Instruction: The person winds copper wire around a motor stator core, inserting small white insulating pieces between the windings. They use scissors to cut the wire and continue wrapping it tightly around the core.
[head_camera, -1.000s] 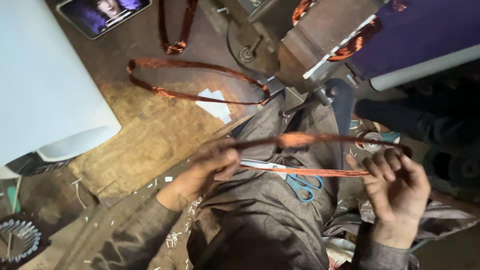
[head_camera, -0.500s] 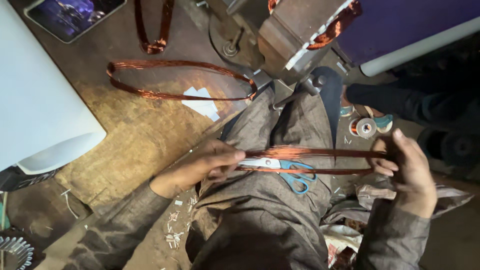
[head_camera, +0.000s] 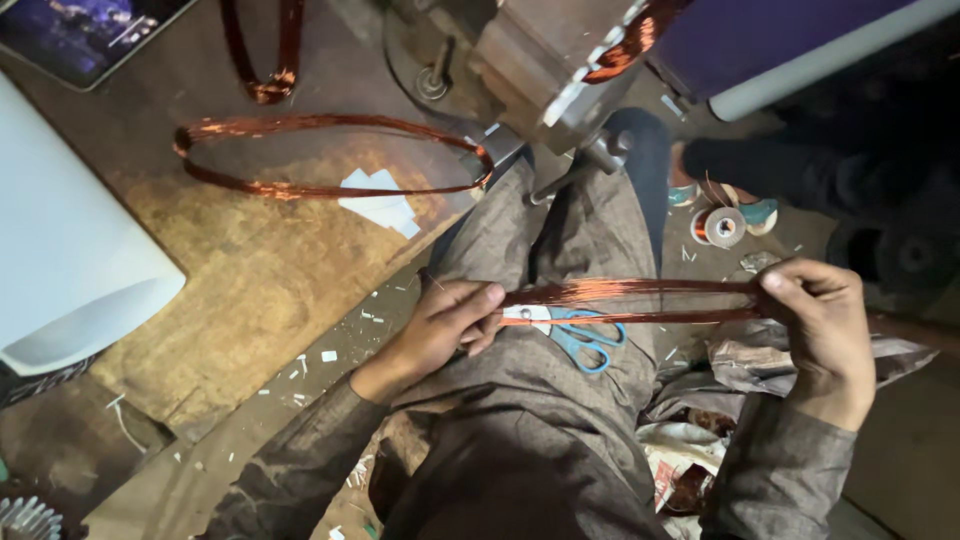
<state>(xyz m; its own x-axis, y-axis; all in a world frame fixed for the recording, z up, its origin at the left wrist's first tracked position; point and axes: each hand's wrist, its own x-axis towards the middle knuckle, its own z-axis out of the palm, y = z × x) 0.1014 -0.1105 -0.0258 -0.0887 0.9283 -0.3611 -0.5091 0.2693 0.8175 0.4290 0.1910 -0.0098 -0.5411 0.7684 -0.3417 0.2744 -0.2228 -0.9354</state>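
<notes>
Hands, left hand (head_camera: 447, 318) and right hand (head_camera: 822, 318), both clenched around stretched copper wire coil (head_camera: 640, 300)

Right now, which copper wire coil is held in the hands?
The stretched coil over the lap, between left hand and right hand; the others lie on the bench.

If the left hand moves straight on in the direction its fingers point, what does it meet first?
The left hand points right along the stretched copper wire coil. First in that line would probably be the blue-handled scissors on the lap, though the coil may pass above them; depth is unclear.
</notes>
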